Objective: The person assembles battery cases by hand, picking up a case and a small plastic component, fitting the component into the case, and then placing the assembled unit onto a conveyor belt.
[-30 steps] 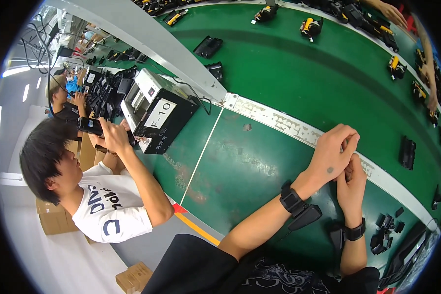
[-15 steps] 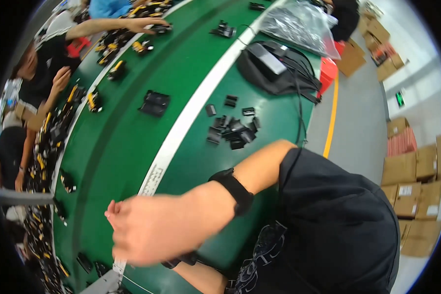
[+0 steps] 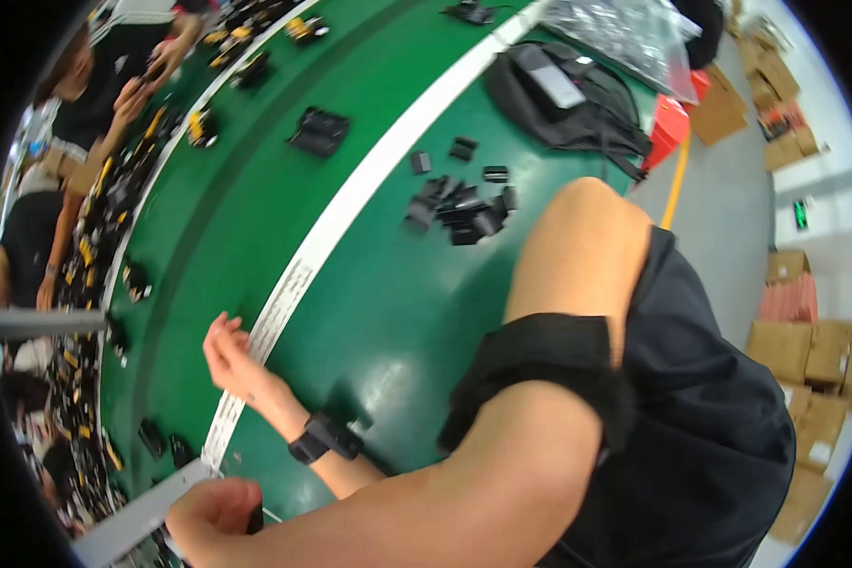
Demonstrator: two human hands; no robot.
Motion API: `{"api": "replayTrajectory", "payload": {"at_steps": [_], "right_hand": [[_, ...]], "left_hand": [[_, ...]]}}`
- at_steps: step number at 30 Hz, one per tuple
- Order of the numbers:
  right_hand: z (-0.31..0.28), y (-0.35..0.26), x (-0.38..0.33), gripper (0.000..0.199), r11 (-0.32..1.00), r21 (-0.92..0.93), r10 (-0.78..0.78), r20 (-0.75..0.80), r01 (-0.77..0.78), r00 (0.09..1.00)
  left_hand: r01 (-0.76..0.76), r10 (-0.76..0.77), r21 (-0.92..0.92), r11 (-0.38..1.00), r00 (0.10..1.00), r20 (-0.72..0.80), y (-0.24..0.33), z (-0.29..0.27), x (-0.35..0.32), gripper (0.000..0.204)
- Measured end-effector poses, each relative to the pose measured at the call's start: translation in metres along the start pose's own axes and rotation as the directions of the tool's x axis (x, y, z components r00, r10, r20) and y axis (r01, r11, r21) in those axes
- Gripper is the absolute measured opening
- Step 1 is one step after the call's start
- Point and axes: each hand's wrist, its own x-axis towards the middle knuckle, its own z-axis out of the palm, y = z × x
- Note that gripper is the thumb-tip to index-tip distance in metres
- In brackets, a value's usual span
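Observation:
My left hand [image 3: 232, 355], with a black watch [image 3: 327, 437] on its wrist, hovers over the white edge strip [image 3: 289, 293]. Its fingers are loosely bent and apart, and nothing shows in them. My right arm, with a wide black band [image 3: 540, 364] round it, crosses in front of the left forearm. At the lower left, my right hand [image 3: 208, 521] is curled closed; a small dark bit shows beside its fingers, too little to name. Several small black plastic pieces [image 3: 464, 213] lie piled on the green table [image 3: 388, 322].
A black bag [image 3: 568, 104] with a phone-like device on it lies at the far right, near a clear plastic bag [image 3: 625, 38]. A black part [image 3: 320, 131] sits on the green belt [image 3: 256, 199]. Co-workers and yellow-black parts [image 3: 202, 128] line the left. A grey metal bar [image 3: 142, 511] juts in at the lower left.
My right hand has moved down and left, away from my left hand, which now shows. The view has shifted, and a co-worker's outstretched arm has drawn back from the belt.

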Motion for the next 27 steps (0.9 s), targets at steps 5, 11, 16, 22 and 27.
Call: {"api": "replayTrajectory", "payload": {"at_steps": [5,11,16,22,27], "right_hand": [[0.040,0.005,-0.009,0.036,0.517,0.855,0.181,-0.064,-0.040,0.981],[0.079,0.031,-0.017,0.011,-0.340,0.887,0.087,-0.302,0.313,0.949],[0.071,0.027,-0.009,0.018,-0.373,0.913,0.111,-0.133,0.165,0.985],[0.081,-0.036,-0.025,0.015,-0.826,0.559,-0.118,-0.292,0.069,0.949],[0.009,-0.169,-0.042,0.007,-0.981,0.130,-0.163,-0.146,-0.144,0.976]], "left_hand": [[-0.011,0.011,0.040,0.999,1.000,0.003,-0.008,-0.002,0.001,0.024],[-0.050,0.054,-0.065,0.997,0.997,0.054,-0.001,0.001,-0.008,0.022],[-0.210,0.248,0.286,0.935,0.963,-0.106,-0.004,-0.020,0.003,0.014],[0.037,0.244,0.625,0.780,0.901,-0.358,-0.013,-0.097,0.017,0.031],[0.124,0.339,0.906,0.404,0.900,-0.275,0.000,-0.138,0.037,0.045]]}}
